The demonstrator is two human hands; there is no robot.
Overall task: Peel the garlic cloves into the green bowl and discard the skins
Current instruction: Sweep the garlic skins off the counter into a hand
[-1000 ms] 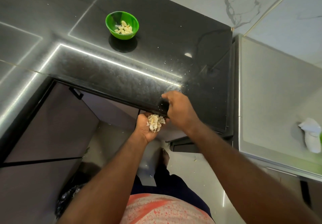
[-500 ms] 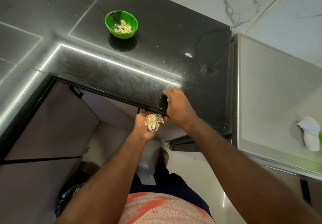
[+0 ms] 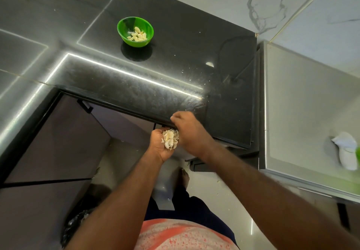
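Two hands: we are working both at the front edge of the black counter (image 3: 175,65), low in the middle of the view, and the two are touching each other.
Left hand (image 3: 158,144): we are holding it palm up just below the counter's edge, the fingers curling up round a heap of garlic skins (image 3: 170,138), so it is grasping them.
Right hand (image 3: 190,131): we are pressing it against the skins from their 3 o'clock side, the knuckles lying over the counter's edge. Its fingers (image 3: 176,116) are bending and blurred (we cannot tell whether they are pinching anything).
Green bowl (image 3: 125,25): it is standing upright on the counter at about 11 o'clock from the hands, well apart from them.
Garlic cloves (image 3: 138,35): peeled and pale, they are lying in a small pile on the bowl's bottom, toward its 4 o'clock side.
Flecks (image 3: 203,84): small pale bits are lying scattered over the counter between 12 and 2 o'clock of the right hand.
Grey top (image 3: 302,103): it is sitting just beside the counter at its 3 o'clock side.
White cloth (image 3: 345,152): crumpled, it is lying on the grey top near the right edge of the view.
Shirt (image 3: 181,234): pink and white, it is showing at 6 o'clock, between our forearms.
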